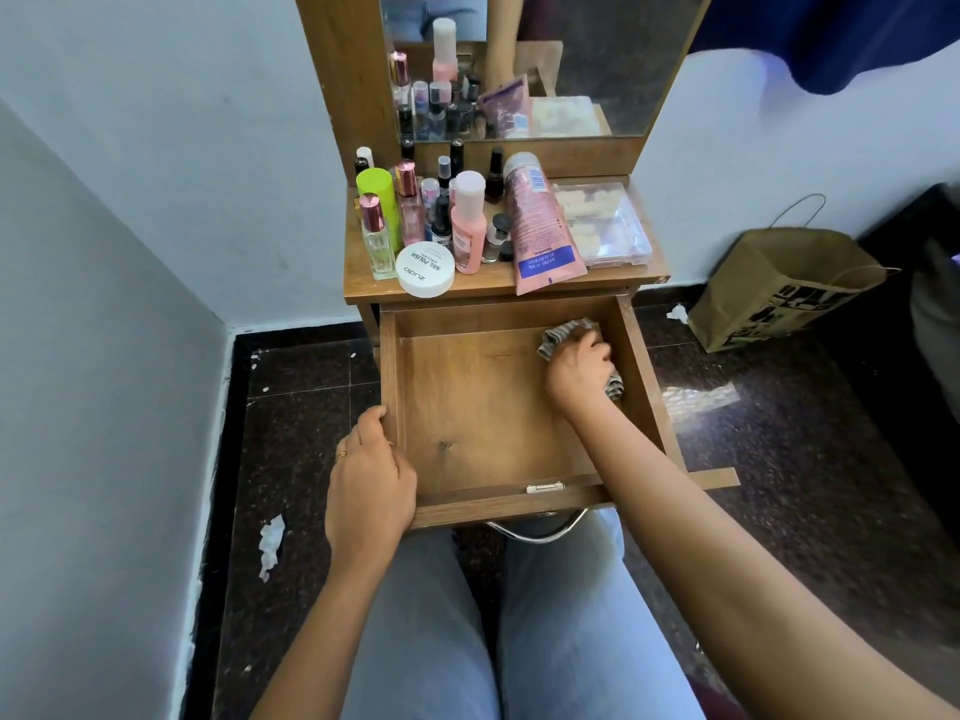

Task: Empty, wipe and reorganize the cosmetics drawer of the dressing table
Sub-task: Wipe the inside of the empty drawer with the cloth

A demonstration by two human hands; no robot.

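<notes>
- Your right hand (579,368) is clamped on the cloth (569,332) at the drawer's (467,407) 2 o'clock corner.
- Your left hand (369,478) has its grip closed on the drawer's 8 o'clock edge.

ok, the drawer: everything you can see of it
The drawer is brown wood-look board, pulled fully out over the person's lap. Inside, nothing but a striped cloth that the right hand presses into the far right corner. The left hand holds its near left corner. A small metal latch sits on the front wall, a curved metal handle below.
</notes>
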